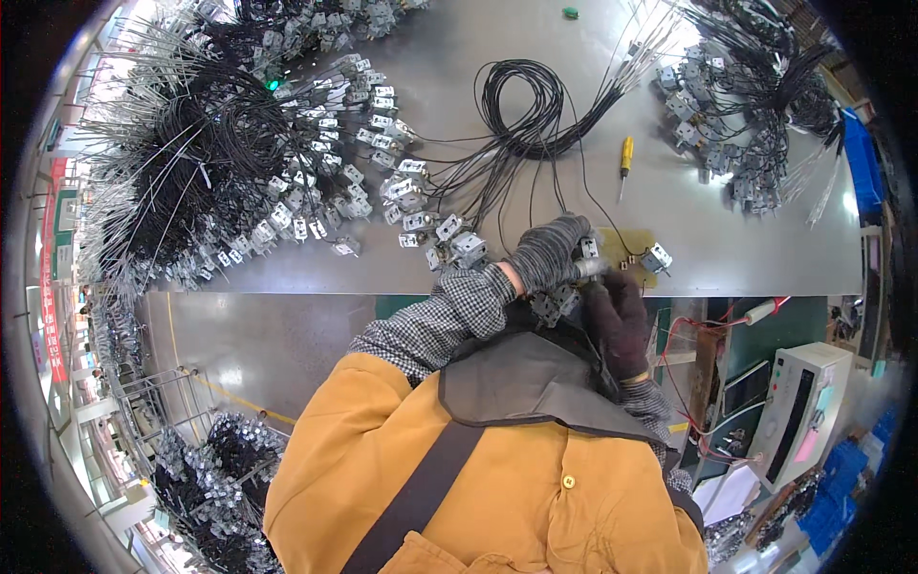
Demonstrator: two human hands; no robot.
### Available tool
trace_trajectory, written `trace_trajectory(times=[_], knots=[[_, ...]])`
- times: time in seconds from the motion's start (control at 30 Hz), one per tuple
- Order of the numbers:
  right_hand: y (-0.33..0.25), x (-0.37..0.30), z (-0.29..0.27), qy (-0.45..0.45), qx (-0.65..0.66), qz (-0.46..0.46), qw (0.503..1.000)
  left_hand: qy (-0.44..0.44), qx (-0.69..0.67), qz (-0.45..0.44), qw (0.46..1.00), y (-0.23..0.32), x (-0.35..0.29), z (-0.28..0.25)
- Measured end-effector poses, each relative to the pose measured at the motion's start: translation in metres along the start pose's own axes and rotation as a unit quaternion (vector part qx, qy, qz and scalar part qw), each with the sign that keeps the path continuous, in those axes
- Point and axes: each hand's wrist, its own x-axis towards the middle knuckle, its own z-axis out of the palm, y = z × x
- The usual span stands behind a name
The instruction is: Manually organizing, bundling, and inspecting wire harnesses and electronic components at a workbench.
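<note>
My left hand (550, 254), in a grey striped glove, is closed around a small metal-cased part (589, 249) at the table's near edge. Close by on the right, my right hand (620, 323), in a dark glove, has its fingers bent in toward that part. What its fingertips grip is hidden. More metal-cased parts (555, 306) show below the hands, against a dark apron. A single metal-cased part (657, 258) with a black lead rests at the right edge of a yellowish pad (626, 241). Black leads (524, 115) lie coiled beyond my hands, joined to a cluster of metal-cased parts (449, 239).
A large heap of leads and metal parts (210, 153) covers the table's left; another bundle (736, 124) lies at the right. A yellow-handled screwdriver (626, 158) lies between coil and right bundle. A white instrument box (798, 407) with red wires stands below right of the metal table (765, 258).
</note>
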Motion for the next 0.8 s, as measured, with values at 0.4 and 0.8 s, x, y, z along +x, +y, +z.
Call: trace_trajectory(times=[0.4, 0.8], knots=[[-0.018, -0.003, -0.006, -0.057, -0.099, 0.094, 0.989, 0.023, 0.087, 0.012, 0.996, 0.012, -0.008, 0.008], [-0.002, -0.002, -0.007, -0.137, 0.13, 0.198, 0.962, 0.054, 0.043, 0.019, 0.997, 0.01, -0.001, 0.013]])
